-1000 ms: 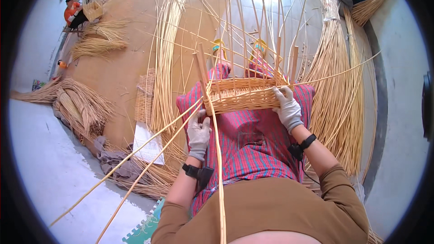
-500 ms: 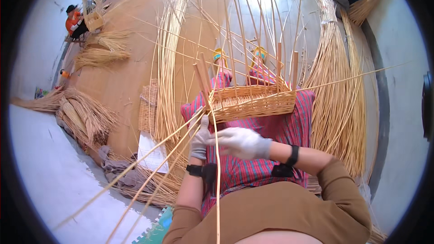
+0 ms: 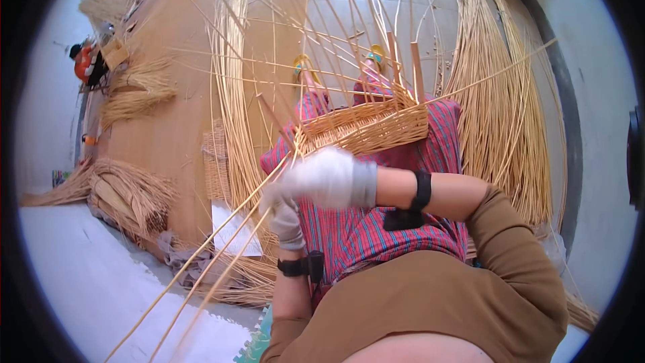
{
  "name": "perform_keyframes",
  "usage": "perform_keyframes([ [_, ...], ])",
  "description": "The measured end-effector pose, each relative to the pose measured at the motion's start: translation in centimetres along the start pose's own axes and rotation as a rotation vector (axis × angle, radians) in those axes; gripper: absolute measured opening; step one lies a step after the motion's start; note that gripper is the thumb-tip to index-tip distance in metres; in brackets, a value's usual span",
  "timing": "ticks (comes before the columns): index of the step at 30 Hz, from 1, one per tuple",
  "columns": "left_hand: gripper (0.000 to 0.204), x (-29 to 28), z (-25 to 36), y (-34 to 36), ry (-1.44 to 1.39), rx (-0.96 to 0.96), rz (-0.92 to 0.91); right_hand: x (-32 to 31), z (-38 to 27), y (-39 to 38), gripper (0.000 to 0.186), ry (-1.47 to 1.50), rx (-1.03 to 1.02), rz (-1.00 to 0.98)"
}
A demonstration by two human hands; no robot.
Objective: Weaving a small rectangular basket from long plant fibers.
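A half-woven wicker basket lies tilted across my lap, with tall rods and square wooden posts standing up from it. Several long willow rods run from its left corner down toward the lower left. My right hand, in a white glove and smeared by motion, is at that corner and covers the fingers of my left hand. Just below it, my gloved left hand is beside the rods. The frame does not show whether either hand grips a rod.
Long bundles of rods lie on the floor at right and left. A flat woven panel and a white paper sheet lie left of my lap. Farther left, a person in orange sits beside more bundles.
My right hand has moved left and up over my left hand. The rod that hung straight down over my lap no longer shows there. The basket has shifted and tilted slightly in view.
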State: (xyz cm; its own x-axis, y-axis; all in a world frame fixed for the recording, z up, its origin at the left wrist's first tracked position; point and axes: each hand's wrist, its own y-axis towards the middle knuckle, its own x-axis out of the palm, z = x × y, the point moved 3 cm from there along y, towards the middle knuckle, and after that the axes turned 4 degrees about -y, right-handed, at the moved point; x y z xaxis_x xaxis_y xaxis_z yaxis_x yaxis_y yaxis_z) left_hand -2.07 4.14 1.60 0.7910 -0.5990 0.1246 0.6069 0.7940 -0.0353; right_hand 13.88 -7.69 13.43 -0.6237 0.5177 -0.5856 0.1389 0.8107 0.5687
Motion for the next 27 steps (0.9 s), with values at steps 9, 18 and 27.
perform_keyframes([
  [9, 0.027, 6.6, -2.0, -2.4, 0.247, -0.256, -0.239, -1.6, 14.7, -16.3, 0.006, 0.719, 0.905, 0.958],
  [18, 0.041, 12.4, 2.4, -1.0, 0.939, 0.391, -0.403, -2.8, 15.7, -17.0, 0.012, 0.705, 0.912, 0.898],
  [27, 0.056, 7.4, -1.9, 3.3, 0.177, -0.201, -0.141, -3.4, 14.5, -17.6, 0.013, 0.76, 0.838, 0.783],
])
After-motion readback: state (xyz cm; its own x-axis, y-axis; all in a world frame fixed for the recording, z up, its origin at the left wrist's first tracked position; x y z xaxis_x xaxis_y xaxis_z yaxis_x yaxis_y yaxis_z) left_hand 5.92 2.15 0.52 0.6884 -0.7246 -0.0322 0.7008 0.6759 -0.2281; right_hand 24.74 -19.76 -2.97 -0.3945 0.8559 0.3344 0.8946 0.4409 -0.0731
